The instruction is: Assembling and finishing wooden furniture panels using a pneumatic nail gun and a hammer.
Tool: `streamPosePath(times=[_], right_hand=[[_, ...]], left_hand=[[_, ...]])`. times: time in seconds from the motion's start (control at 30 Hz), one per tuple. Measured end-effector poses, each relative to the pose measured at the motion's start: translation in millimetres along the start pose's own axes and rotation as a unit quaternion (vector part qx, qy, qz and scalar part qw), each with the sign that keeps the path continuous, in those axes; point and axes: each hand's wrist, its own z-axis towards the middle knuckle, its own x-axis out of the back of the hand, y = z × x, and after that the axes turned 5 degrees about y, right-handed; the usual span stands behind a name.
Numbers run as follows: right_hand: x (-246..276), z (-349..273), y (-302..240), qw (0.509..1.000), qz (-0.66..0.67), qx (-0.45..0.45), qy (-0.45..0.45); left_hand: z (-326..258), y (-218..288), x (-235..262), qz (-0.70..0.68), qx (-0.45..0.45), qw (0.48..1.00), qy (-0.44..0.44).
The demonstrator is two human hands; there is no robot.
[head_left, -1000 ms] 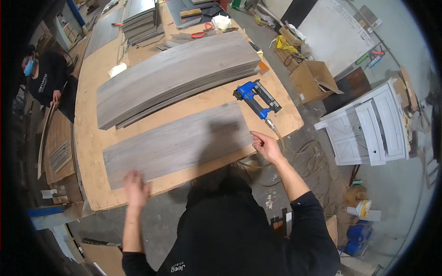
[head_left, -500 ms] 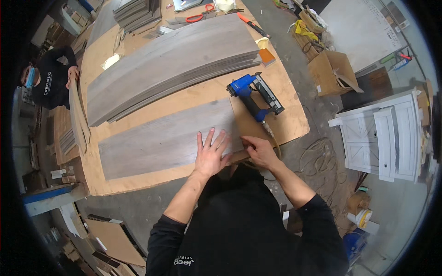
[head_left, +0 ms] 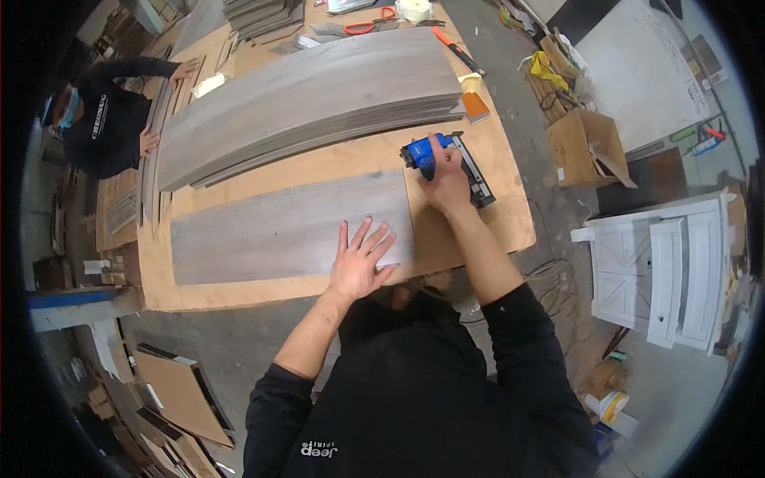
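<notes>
A single grey wood-look plank (head_left: 255,227) lies flat along the near side of the wooden worktable. My left hand (head_left: 357,267) rests palm down near the plank's right end, fingers spread. Just beyond that end, my right hand (head_left: 448,183) is closed round the handle of a blue and black nail gun (head_left: 476,177). The gun stays low over the tabletop; my hand hides its handle. Behind the plank sits a long stack of similar grey planks (head_left: 319,88).
A co-worker (head_left: 119,119) at the left handles long boards. Orange-handled pliers (head_left: 360,28), a knife-like orange and black tool (head_left: 458,49) and a tape roll (head_left: 414,10) lie at the back. A cardboard box (head_left: 586,143) and white cabinet (head_left: 653,271) stand right; hose coils on the floor.
My right hand has left the plank's near right corner and taken hold of the nail gun. My left hand stays on the plank. The co-worker's boards have been laid down onto the table's left side.
</notes>
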Motion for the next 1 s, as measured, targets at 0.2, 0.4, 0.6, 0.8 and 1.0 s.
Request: streamPosePath(times=[0.2,0.4,0.6,0.8,1.0], right_hand=[[70.5,-16.8,-5.3,0.998,0.029,0.027,-0.050],[155.2,-99.6,-11.4,0.865,0.372,-0.220,-0.255],[131.7,-130.5,-51.6,0.894,0.296,-0.199,-0.272],[110.9,-128.2,-65.5,0.895,0.239,-0.210,-0.312],[107.2,-129.9,-67.8,0.892,0.240,-0.216,-0.318]], left_hand=[[-4.0,-5.5,0.1,-0.003,0.008,1.000,0.006],[-7.5,-7.0,-2.0,-0.009,-0.003,1.000,0.022],[-8.2,-10.9,-7.1,-0.044,0.006,0.999,0.021],[-10.9,-10.2,-10.4,-0.031,0.004,0.999,0.033],[-9.9,-10.8,-9.4,-0.034,0.009,0.999,0.012]])
